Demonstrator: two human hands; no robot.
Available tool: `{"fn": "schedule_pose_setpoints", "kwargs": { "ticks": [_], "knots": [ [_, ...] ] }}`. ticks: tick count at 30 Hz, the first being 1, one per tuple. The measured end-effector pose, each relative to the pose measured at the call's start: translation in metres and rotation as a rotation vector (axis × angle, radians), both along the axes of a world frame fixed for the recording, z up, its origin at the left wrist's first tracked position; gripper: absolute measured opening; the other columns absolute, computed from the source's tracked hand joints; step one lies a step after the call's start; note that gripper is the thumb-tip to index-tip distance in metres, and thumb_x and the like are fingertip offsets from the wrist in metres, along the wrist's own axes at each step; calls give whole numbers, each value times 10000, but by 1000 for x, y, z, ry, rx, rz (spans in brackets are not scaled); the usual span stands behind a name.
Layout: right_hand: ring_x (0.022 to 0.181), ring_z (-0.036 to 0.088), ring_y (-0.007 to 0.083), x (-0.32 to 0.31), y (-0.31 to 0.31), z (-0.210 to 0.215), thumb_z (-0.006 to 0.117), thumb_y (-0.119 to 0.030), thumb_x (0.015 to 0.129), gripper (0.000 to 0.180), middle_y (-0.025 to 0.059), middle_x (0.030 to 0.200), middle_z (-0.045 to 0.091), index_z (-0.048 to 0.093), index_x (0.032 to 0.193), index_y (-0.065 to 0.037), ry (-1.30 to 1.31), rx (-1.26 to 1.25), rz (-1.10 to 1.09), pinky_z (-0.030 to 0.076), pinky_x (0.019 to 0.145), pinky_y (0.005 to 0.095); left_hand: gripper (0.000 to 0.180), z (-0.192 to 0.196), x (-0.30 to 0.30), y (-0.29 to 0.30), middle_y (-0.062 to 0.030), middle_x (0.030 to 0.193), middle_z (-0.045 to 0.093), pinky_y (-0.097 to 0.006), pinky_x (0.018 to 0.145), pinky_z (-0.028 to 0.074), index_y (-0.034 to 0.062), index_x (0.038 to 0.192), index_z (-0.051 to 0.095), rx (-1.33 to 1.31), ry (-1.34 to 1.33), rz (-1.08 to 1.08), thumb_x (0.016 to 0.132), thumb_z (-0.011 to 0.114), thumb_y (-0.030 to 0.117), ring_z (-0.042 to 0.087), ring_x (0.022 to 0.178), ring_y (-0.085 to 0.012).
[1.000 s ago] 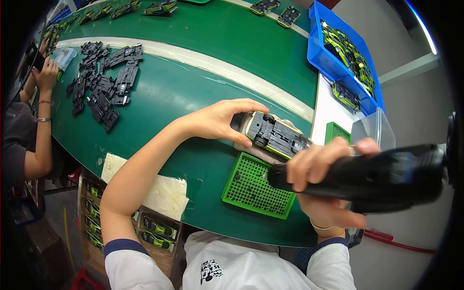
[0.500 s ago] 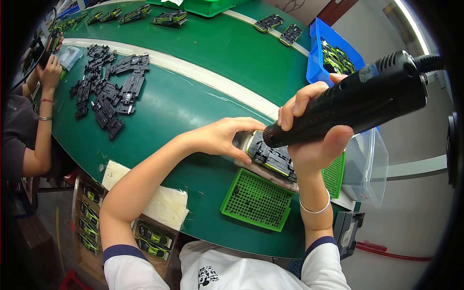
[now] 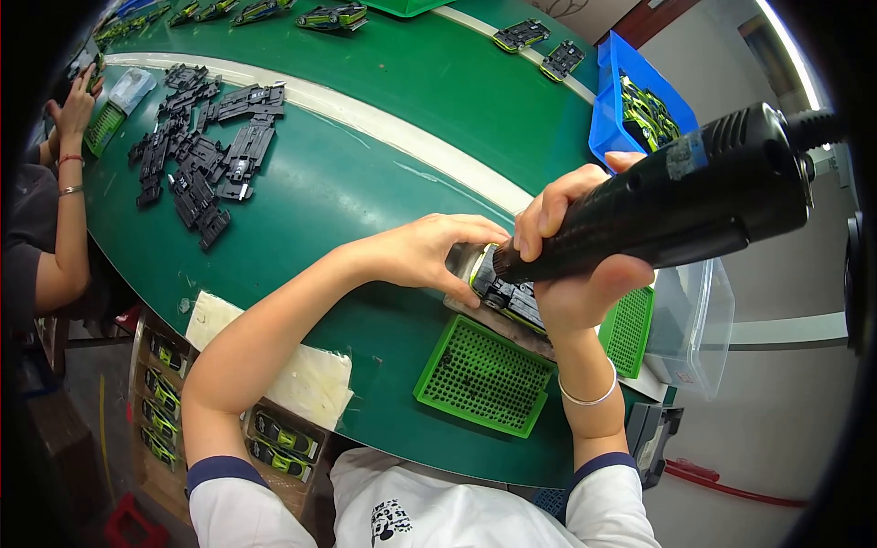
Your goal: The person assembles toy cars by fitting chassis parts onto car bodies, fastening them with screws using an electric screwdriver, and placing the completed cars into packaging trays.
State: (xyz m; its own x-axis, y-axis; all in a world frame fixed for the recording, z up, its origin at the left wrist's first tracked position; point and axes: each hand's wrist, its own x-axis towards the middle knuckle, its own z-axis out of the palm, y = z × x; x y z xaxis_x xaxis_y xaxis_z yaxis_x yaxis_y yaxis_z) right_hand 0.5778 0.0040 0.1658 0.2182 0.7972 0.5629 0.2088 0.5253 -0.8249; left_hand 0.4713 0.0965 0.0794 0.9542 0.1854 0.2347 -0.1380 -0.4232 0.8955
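The right hand (image 3: 575, 265) is clenched around a thick black electric screwdriver (image 3: 676, 205), holding it at a slant so its tip points down and left onto a black and green toy car (image 3: 512, 292). The left hand (image 3: 429, 251) lies palm down with its fingers curled over the left end of that car, pinning it in place. The car sits on a grey block near the close edge of a green curved table (image 3: 384, 110), between the two hands. Both forearms come up from the lower edge, the left one crossing bare green tabletop, the right one rising steeply with a thin bracelet at the wrist. Just in front of the car, toward the person, a green perforated tray (image 3: 480, 379) lies flat at the table's edge, and a second green tray (image 3: 630, 329) stands beside the right wrist. To the right, a clear plastic tub (image 3: 694, 324) overhangs the edge; its contents cannot be made out. Farther back on the right, a blue bin (image 3: 614, 137) holds more green toy cars. Open green surface stretches left of the hands, crossed by a pale stripe. Well apart on the far left lies a heap of black car chassis (image 3: 210, 164), where another person's hand (image 3: 73, 105) reaches in.
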Motion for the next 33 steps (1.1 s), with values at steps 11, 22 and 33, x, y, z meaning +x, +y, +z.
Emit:
{"fn": "schedule_pose_setpoints", "kwargs": {
  "ticks": [11, 22, 33],
  "knots": [
    [453, 447, 126, 4, 2, -1, 428, -724, 666, 841, 61, 647, 421, 261, 1139, -48, 66, -62, 65, 396, 441, 225, 535, 7, 1, 1, -150, 1178, 490, -317, 907, 364, -12, 1158, 481, -203, 114, -39, 722, 661, 241, 479, 1062, -253],
    [484, 468, 141, 13, -3, 1, 486, -714, 653, 849, 81, 686, 439, 247, 1150, -69, 31, -35, 153, 415, 452, 250, 530, 6, 2, -2, -125, 1119, 524, -308, 872, 379, 44, 1189, 461, -224, 110, -37, 735, 653, 237, 498, 1003, -215],
    [485, 491, 160, 8, -92, -7, 511, -706, 625, 800, 55, 670, 433, 246, 1145, -159, 251, 92, 240, 432, 457, 290, 535, -1, 1, -3, -97, 1194, 473, -325, 968, 314, 62, 1218, 431, -207, 22, -46, 748, 630, 219, 426, 1117, -200]
  ]
}}
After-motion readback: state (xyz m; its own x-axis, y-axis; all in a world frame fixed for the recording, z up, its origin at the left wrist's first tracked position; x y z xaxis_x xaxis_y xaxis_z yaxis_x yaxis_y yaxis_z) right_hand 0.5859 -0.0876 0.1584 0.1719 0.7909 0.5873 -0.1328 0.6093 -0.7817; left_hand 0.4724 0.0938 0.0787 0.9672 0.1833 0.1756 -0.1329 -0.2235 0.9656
